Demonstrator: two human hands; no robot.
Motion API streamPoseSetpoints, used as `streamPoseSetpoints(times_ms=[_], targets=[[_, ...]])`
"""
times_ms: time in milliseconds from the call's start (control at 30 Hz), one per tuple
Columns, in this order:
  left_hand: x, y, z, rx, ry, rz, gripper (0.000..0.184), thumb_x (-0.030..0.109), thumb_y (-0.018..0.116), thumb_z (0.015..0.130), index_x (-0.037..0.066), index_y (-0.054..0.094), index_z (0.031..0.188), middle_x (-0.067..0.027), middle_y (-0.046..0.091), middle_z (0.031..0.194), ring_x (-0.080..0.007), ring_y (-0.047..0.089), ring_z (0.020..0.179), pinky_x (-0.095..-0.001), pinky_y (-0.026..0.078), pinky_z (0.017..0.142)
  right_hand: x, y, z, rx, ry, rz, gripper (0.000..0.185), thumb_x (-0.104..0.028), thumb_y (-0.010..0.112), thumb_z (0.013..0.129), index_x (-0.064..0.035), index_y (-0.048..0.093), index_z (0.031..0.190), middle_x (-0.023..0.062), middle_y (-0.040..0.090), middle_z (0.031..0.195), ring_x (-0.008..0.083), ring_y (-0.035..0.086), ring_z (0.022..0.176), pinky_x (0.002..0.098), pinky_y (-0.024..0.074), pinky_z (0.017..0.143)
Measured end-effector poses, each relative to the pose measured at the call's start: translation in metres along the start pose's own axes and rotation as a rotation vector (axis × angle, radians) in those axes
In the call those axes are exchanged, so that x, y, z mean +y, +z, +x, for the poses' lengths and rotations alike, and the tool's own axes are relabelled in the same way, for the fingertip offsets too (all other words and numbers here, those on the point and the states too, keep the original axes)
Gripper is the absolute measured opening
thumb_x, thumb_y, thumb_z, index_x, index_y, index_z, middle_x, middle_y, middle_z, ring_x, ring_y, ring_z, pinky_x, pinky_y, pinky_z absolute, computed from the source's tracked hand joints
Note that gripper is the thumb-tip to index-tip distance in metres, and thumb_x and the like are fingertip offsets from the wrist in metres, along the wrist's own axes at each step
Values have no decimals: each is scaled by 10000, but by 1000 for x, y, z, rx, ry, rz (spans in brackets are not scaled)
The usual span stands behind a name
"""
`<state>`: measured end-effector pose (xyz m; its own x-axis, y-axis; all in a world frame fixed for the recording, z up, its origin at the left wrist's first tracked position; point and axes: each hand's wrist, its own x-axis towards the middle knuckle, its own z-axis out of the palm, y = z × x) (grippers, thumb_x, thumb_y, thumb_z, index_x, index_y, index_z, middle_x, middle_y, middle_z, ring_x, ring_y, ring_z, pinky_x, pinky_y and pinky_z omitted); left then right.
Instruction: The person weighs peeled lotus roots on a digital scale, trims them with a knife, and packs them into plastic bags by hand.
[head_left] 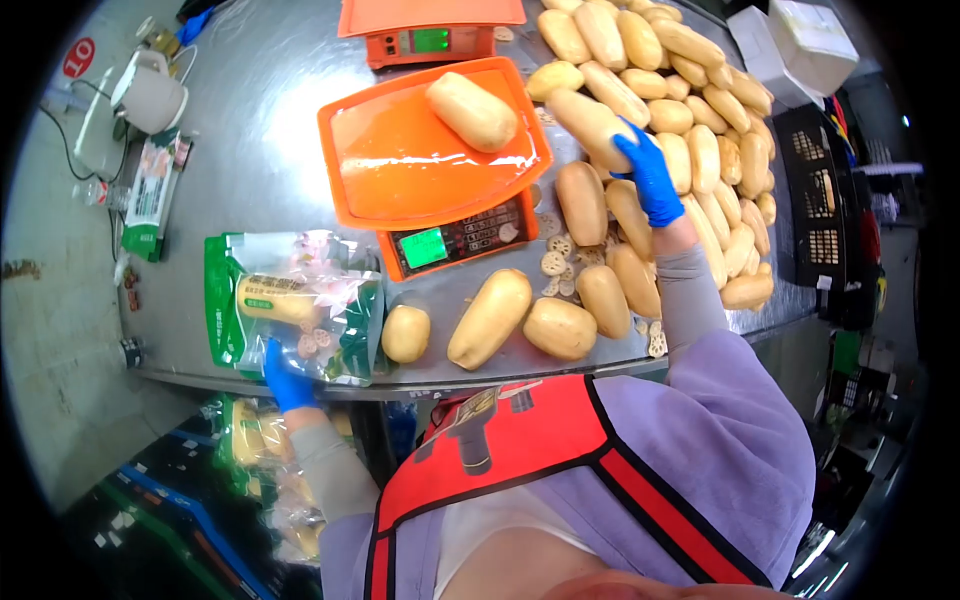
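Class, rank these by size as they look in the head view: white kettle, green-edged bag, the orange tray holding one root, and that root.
1. Orange tray
2. Green-edged bag
Last: root and white kettle, too alike to rank.

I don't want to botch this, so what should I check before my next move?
1. Root secure in the right hand: ok, gripped near one end.
2. Left hand at the bag: ok, at its near edge.
3. Bag mouth open: cannot tell.
4. Near scale's tray bare: not ok, one piece lies there.
5. Near display lit: ok.
6. Weight reading: cannot tell, too blurred.
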<state>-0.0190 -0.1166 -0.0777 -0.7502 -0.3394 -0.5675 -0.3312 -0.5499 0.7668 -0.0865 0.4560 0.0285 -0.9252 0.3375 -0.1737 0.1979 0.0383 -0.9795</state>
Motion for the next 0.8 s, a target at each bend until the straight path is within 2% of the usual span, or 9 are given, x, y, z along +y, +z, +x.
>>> streamPoseSetpoints(times_ms=[33,133,167,200,233,367,533,667,800], targets=[[0,5,-2,-20,24,15,334,268,514,840,44,537,1087,-58,537,1009,-189,523,896,-311,451,740,3,5,-1,-18,-134,-74,555,-235,628,804,-8,431,1270,70,527,1138,169,520,1020,279,434,846],[9,23,-14,62,0,74,314,270,511,843,53,541,1067,-45,531,1006,-173,517,894,-302,449,732,21,10,1,11,-387,-604,664,-318,664,747,-37,410,1292,151,502,1221,254,498,1110,322,396,925],[4,3,1,8,1,114,442,315,533,844,51,486,1196,-78,526,1166,-223,520,1026,-374,413,889,29,13,5,31,-429,-706,677,-349,662,733,-59,415,1293,166,485,1238,280,483,1128,343,391,934],[3,-1,3,-5,1,121,442,315,533,844,51,486,1196,-78,526,1166,-223,520,1026,-374,413,889,34,16,10,51,-466,-808,691,-379,660,718,-81,420,1293,182,468,1254,306,468,1145,364,385,944],[3,-2,4,-19,-1,97,440,320,531,847,54,488,1194,-78,528,1161,-222,522,1021,-373,417,885,30,23,11,62,-470,-843,685,-417,650,707,-119,435,1286,165,460,1258,320,452,1151,372,380,951],[6,9,-5,-34,8,77,398,330,517,857,69,500,1157,-61,522,1111,-201,513,983,-348,430,830,46,29,26,84,-710,-919,615,-315,668,694,-120,470,1243,150,485,1212,319,475,1098,381,396,925],[4,7,-3,5,12,76,398,332,492,872,75,489,1176,-52,496,1130,-190,483,1005,-336,410,837,29,2,27,-79,-505,-738,563,-337,678,726,-95,515,1208,153,530,1180,290,506,1088,355,403,923],[0,-5,6,-13,23,55,412,334,495,872,73,483,1191,-59,489,1151,-196,473,1028,-348,400,862,26,-52,53,57,-349,-580,502,-348,661,758,-74,554,1165,134,604,1088,263,585,991,338,447,871],[-1,-10,7,-30,19,33,432,332,517,856,58,484,1189,-82,517,1148,-223,500,1029,-364,410,881,45,-136,111,358,-278,-853,444,-361,616,773,-92,584,1125,148,621,1044,278,594,964,356,456,850]])
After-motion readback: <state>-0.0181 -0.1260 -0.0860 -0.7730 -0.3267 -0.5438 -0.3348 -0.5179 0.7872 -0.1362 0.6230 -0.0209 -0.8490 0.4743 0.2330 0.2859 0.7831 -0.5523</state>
